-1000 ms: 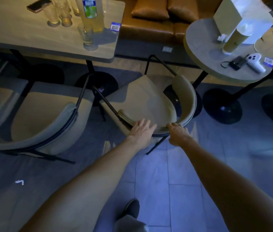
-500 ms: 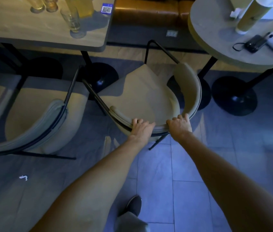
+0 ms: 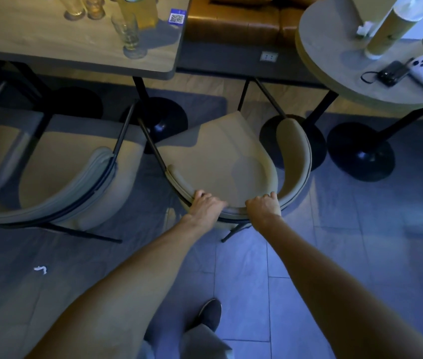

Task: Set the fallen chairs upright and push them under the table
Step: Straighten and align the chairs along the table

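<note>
**Both hands on chair back, push could snag or jolt the table**

Left hand & right hand are curled over the top edge of the curved backrest of the middle chair, fingers hooked over the rim, closed on it. Chair looks upright but sits at an angle, in the gap btw the rectangular table & the round table, not yet tucked under either. 2nd chair stands just to its left, partly under the rect. table; can't tell if their frames touch.

Risks, as I judge them:
- Pushed fwd at this angle, chair's left frame rail could catch the 2nd chair's frame or hit the black pedestal base → stops short or twists in the grip
- A knock to the pedestal would shake the tabletop; tall glass stands nr the edge w/ more glasses & a bottle behind, could tip
- Hands are close together on the back → little leverage vs. rotation, chair may swing toward the round table's base
- Legs may drag on the floor
</note>
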Demonstrator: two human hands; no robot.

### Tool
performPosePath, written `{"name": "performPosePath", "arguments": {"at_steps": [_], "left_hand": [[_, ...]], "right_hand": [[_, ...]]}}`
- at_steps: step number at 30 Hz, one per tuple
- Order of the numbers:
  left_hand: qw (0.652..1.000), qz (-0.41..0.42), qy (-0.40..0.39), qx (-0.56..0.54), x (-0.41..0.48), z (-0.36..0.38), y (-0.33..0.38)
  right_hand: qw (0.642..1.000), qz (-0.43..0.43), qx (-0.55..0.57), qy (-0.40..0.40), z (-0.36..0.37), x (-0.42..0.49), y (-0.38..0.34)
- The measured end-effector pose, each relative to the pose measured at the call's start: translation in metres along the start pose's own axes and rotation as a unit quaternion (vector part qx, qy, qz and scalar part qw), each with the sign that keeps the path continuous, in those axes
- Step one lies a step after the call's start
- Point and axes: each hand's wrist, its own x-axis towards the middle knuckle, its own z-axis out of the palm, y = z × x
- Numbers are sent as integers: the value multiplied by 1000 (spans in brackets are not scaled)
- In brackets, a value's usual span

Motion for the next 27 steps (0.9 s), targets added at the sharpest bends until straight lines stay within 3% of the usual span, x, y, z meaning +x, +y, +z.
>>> {"name": "performPosePath", "arguments": {"at_steps": [15, 23, 27], "left_hand": [[993, 56, -42, 96, -94, 16, -93], [993, 72, -43, 87, -97, 9, -107], [990, 70, -46, 117, -99, 9, -103]], "right_hand": [[999, -40, 26, 17, -6, -56, -138], [996, -44, 69, 29, -6, -56, -138], [986, -49, 152, -47, 11, -54, -115]]}}
